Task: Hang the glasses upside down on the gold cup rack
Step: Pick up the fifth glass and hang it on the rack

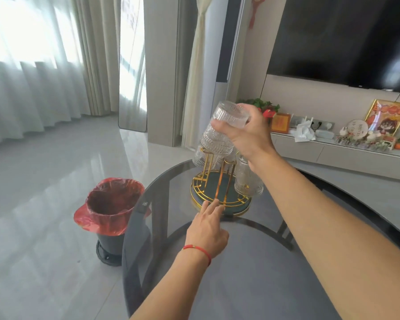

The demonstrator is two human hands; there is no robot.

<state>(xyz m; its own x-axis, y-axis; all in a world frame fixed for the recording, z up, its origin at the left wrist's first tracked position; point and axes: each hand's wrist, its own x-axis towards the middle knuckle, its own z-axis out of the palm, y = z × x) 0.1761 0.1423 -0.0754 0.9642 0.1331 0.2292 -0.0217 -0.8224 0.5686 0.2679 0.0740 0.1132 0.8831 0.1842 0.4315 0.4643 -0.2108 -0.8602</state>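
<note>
The gold cup rack [219,181] stands on a round dark tray [237,207] on the smoky glass table [263,262]. Several ribbed clear glasses hang upside down on its prongs, one [248,181] low on the right and others [214,144] higher up. My right hand [249,132] grips another ribbed glass [230,113] by its base end, tilted, above the top of the rack. My left hand [208,227] reaches forward with fingers apart, its fingertips touching the tray's near rim.
A black bin with a red liner [112,204] stands on the tiled floor left of the table. Behind the rack is a low TV console [333,153] with ornaments, under a wall-mounted TV [344,40]. Curtains hang at the left.
</note>
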